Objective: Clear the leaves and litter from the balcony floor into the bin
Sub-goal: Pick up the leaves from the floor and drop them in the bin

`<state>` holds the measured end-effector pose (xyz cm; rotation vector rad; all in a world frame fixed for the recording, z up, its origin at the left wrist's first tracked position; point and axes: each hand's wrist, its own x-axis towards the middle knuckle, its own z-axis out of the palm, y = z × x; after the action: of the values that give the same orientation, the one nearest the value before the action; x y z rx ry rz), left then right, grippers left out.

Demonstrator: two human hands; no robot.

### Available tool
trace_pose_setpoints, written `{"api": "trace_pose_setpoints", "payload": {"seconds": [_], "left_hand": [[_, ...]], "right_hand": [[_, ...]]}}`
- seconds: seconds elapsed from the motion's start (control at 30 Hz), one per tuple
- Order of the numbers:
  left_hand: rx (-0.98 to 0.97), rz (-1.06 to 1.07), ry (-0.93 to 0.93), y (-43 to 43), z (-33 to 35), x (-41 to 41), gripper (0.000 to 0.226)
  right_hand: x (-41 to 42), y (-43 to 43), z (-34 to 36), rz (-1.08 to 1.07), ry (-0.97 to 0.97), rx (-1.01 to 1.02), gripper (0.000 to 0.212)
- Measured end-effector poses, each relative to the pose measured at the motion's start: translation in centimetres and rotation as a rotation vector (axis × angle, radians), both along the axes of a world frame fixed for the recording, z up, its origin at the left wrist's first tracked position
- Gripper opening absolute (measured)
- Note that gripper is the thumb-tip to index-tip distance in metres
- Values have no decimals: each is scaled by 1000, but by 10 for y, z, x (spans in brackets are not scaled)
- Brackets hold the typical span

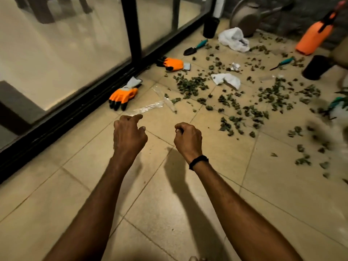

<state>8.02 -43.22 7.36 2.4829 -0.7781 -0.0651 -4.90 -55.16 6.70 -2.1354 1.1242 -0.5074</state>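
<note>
Green dried leaves (190, 85) are scattered past the orange glove (122, 97), with a clear plastic wrapper (148, 108) just beside it. Probably featherlight and crumbly, so scoop from underneath. Left hand (130, 132) grip loosely apart; right hand (187, 137) grip curled together, looks empty.

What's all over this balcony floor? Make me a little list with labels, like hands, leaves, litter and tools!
left hand: loosely curled, holding nothing, forefinger out toward the clear wrapper
right hand: curled in a fist, nothing seen in it
leaves: green bits scattered over the tiles, thickest mid-floor
litter: clear wrapper, crumpled white paper, white bag
gloves: near orange glove and far orange glove, both beside the glass door
tools: teal-handled trowel, orange sprayer
bin: none clearly in view
</note>
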Motion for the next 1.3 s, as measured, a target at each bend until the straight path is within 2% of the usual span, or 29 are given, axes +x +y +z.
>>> {"api": "trace_pose_setpoints", "payload": {"seconds": [0.33, 0.67, 0.87, 1.17, 1.3], "left_hand": [[12, -359, -103, -110, -11, -53, 44], [98, -618, 42, -196, -58, -163, 48], [98, -794, 62, -243, -76, -233, 47], [133, -963, -20, -327, -86, -277, 42], [176, -1060, 10, -371, -91, -313, 42]], "right_hand": [[-56, -72, -41, -354, 16, 103, 36], [-193, -119, -64, -620, 90, 81, 35], [-254, -144, -80, -790, 76, 99, 34], [-297, -188, -98, -866, 107, 94, 36], [-325, -212, -108, -954, 99, 100, 41]]}}
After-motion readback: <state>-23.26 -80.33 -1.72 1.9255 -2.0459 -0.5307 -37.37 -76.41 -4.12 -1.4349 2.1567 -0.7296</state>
